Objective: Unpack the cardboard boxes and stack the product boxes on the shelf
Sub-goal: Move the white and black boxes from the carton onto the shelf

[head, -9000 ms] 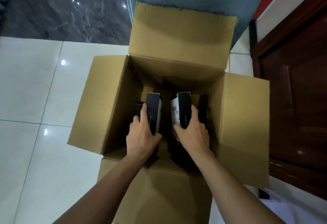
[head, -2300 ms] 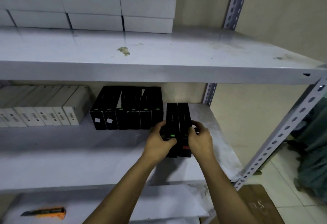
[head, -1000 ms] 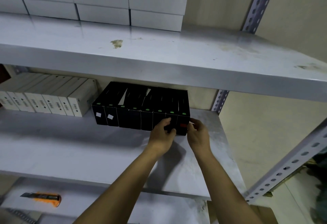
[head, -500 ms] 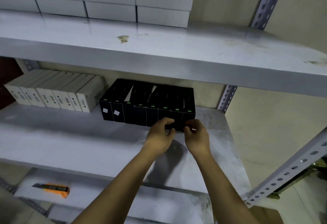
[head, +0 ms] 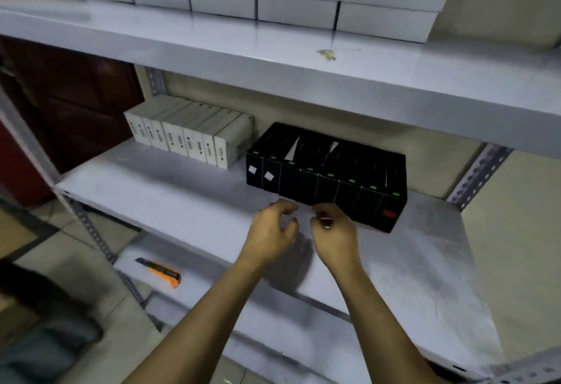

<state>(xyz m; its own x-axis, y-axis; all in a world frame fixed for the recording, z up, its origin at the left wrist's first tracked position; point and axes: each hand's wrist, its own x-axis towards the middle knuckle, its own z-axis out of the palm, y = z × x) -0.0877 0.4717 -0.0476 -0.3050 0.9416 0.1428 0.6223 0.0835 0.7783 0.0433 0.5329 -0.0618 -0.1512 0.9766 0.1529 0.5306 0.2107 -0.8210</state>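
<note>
Black product boxes (head: 328, 180) row upright, mid shelf (head: 182, 198), near right edge; left hand (head: 270, 231) and right hand (head: 335, 236) just in front, each grip loosely curled, grasping nothing.

The middle shelf (head: 188, 198) has lots of bare room at the front, from the left edge across to the lower right of the frame. At the back, a row of black boxes (head: 328, 177) fills the middle, and a row of white boxes (head: 188, 137) stands just left of it, with a thin gap between them. Right of the black boxes there is an open spot up to the metal post (head: 479, 177). The upper shelf (head: 273, 61) hangs low over both rows, so little room is left above them. Both hands, the left hand (head: 270, 231) and the right hand (head: 334, 235), sit in the bare front part.
</note>
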